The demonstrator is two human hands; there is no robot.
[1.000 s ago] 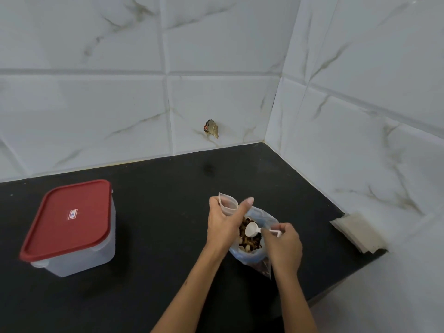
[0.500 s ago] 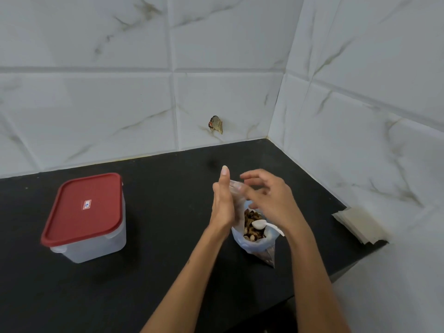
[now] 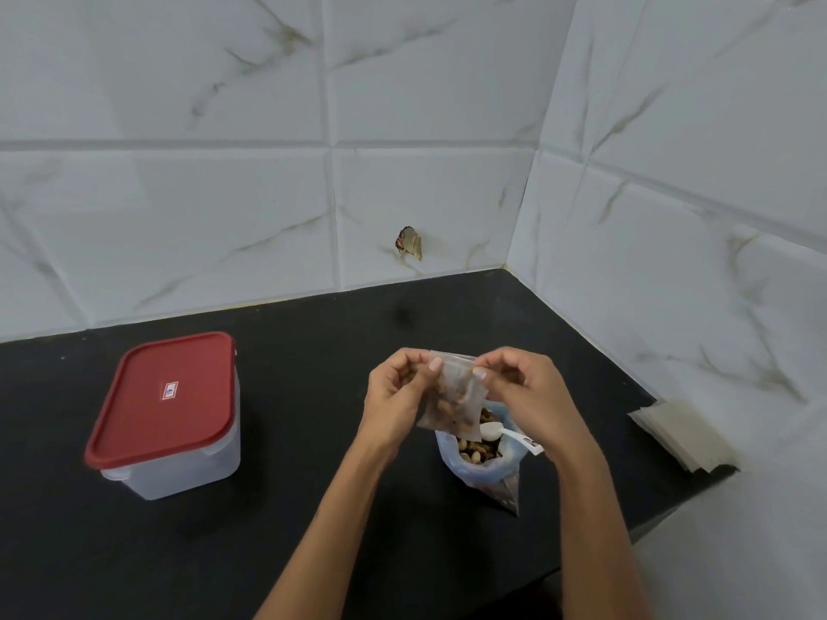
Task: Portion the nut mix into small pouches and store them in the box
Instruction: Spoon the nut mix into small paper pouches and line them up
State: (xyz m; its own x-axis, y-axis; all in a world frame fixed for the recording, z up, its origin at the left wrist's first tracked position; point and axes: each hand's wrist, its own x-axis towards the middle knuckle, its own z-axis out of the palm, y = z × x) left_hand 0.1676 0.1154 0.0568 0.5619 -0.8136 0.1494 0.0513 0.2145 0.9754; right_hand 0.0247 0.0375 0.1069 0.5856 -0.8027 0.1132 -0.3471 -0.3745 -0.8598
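A single head-worn wide-angle camera looked forward and down from close above a black counter (image 3: 291,440), facing the corner where two white tiled walls (image 3: 223,217) met; both forearms reached in from the bottom edge

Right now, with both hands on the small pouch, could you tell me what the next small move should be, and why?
Probably press the pouch top shut along its strip. Both hands, left and right, pinch its upper corners, nuts already sit inside, and the spoon rests in the big bag. The box has its lid on, so sealing likely comes first.
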